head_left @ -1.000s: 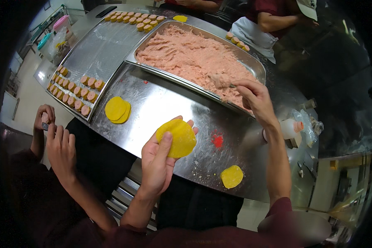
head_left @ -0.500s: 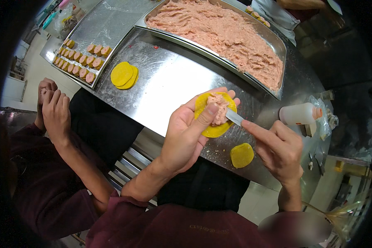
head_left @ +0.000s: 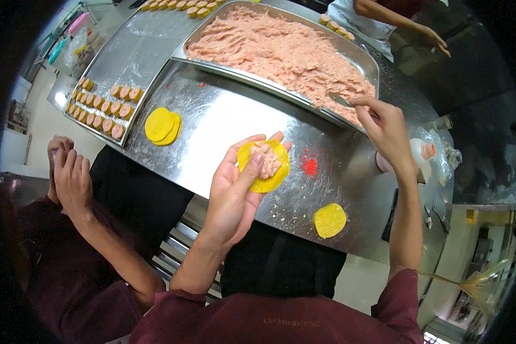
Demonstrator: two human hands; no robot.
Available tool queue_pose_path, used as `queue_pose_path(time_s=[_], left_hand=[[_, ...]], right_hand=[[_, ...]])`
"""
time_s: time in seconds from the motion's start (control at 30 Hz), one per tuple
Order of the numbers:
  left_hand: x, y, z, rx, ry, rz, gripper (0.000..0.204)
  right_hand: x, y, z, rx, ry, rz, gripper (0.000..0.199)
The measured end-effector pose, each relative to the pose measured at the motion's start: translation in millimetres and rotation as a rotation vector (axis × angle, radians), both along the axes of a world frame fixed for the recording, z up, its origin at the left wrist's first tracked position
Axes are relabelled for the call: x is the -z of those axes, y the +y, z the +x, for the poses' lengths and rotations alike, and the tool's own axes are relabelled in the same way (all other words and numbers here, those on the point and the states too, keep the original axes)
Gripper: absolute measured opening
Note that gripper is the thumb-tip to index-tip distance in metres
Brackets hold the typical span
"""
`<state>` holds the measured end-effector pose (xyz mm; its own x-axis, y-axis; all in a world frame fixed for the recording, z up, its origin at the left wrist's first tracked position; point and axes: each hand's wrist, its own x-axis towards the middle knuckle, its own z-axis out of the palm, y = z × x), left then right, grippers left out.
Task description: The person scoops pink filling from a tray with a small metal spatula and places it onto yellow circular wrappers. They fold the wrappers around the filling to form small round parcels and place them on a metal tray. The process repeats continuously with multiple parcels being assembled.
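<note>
My left hand (head_left: 235, 192) holds a round yellow wrapper (head_left: 266, 167) with a lump of pink minced filling on it, thumb pressing the filling. My right hand (head_left: 387, 129) grips a small metal spatula (head_left: 343, 101) whose tip touches the near edge of the pink mince in a large steel tray (head_left: 281, 46). A single yellow wrapper (head_left: 329, 220) lies on the steel table near its front edge. A small stack of yellow wrappers (head_left: 161, 125) lies further left on the table.
A steel tray (head_left: 126, 63) at left holds rows of finished filled pieces (head_left: 100, 103). A white bottle with a pink cap (head_left: 421, 156) stands right of my right hand. Another person's clasped hands (head_left: 69, 172) are at left; a further person's arm (head_left: 407, 23) is beyond the table.
My right hand left the wrapper and reached back to the mince tray with the spatula. The left hand still holds the wrapper, now with filling on it.
</note>
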<state>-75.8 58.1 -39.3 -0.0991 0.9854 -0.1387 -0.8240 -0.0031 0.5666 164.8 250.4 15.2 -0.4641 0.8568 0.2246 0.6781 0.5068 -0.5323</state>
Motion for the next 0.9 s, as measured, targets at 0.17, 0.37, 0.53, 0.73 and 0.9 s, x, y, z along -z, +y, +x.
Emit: queue_pose_path(time_s=[0.17,0.37,0.53,0.73,0.9], left_hand=[[4,-5,2,0.015,0.01,-0.017,0.041],[6,-10,-10,0.019,0.017,-0.04,0.04],[8,-6,-8,0.035,-0.03,-0.012,0.04],[3,-2,-12,0.026,-0.041,-0.019,0.046],[-4,1,-8,0.04,-0.031,0.031,0.049]], right_hand=[[42,66,2,-0.034,-0.082,-0.188,0.026],[59,87,8,-0.083,0.153,-0.33,0.026],[58,89,-1,-0.091,0.164,-0.488,0.024],[33,64,4,0.016,0.474,-0.821,0.022],[-7,-19,1,-0.138,0.404,-0.503,0.023]])
